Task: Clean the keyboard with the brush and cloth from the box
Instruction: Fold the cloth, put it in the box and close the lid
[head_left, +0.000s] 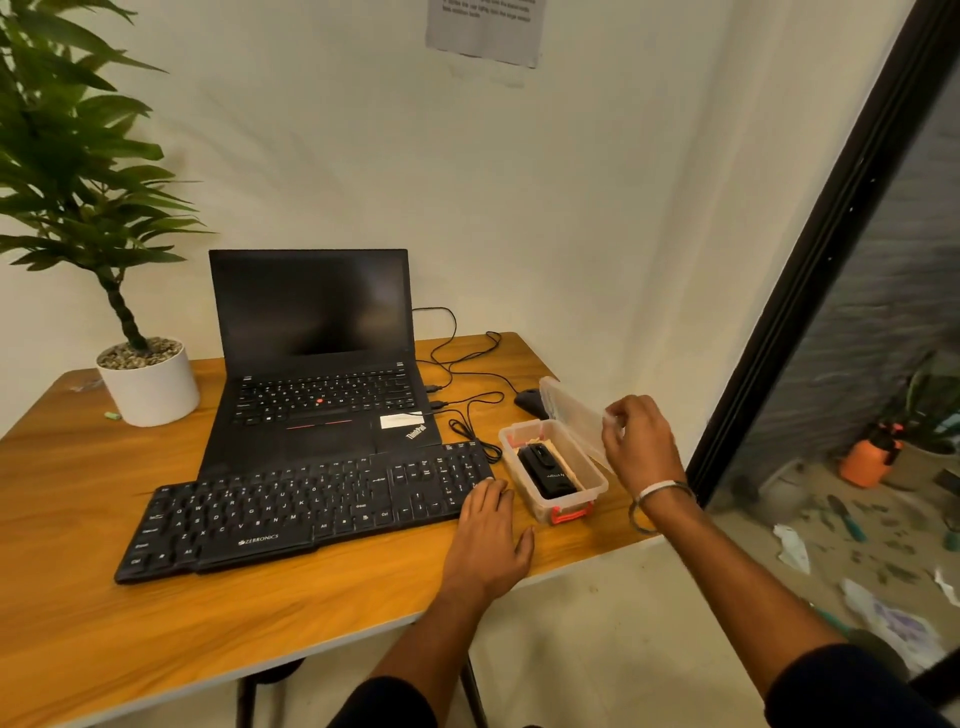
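One head-worn wide-angle view looks forward and down from above the near edge of the orange-brown wooden table (78, 499), close enough that both forearms enter from below. Straight lines bow at the edges, probably from lens distortion.

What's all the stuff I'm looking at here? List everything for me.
Table: one, wood-toned, fills the lower left.
Keyboard: one, black, front of the table.
Laptop: one, black, open with a dark screen, behind the keyboard.
Box: one, clear with a red latch, right of the keyboard.
Lid: one, clear, raised above the box.
Brush: one, black, inside the box.
Mouse: one, black, behind the box.
Cables: several, black, right of the laptop.
Plant: one, green, in a white pot, back left.
Paper: one, white, on the wall.
Left hand: on the table at the keyboard's right end.
Right hand: holds the lid.
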